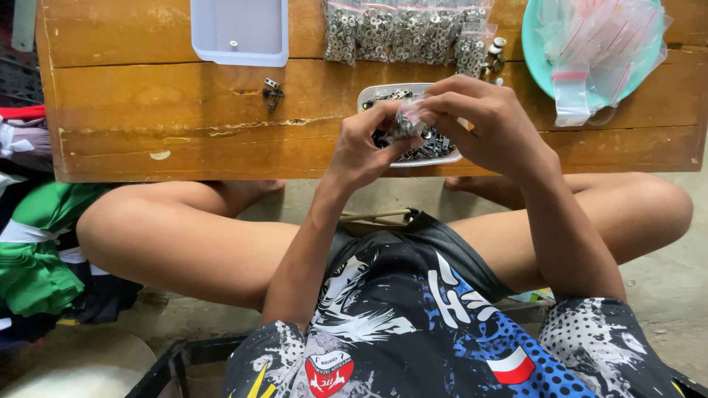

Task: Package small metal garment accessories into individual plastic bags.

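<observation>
Head view. A person sits cross-legged on the floor at a low wooden table (184,110), both hands raised over its near edge. The left hand (361,147) and the right hand (490,121) meet on a small clear plastic bag (405,121) with metal parts inside; each hand is closed in a pinch on it, the left from below, the right from above and the side. The bag hangs just above a shallow white tray (442,157) of dark metal fittings, which lies at the near edge, right of centre.

At the far edge lies a row of filled bags of washers (402,29), touching one another. To their left stands an open white plastic box (240,33), nearly empty. At the far right corner a teal plate (535,44) carries a heap of empty zip bags (597,44) that spill over its rim toward the near side. A small loose metal fitting (272,92) lies on bare wood, well apart from the tray, toward the left. Folded clothes (33,243) lie on the floor beside the person's left knee.

Judged from the grip, the step in hand is filling or closing one bag. Whether its mouth is open cannot be told. The next move calls for a firm two-handed pinch along the strip, with the bag kept upright so that nothing spills.
</observation>
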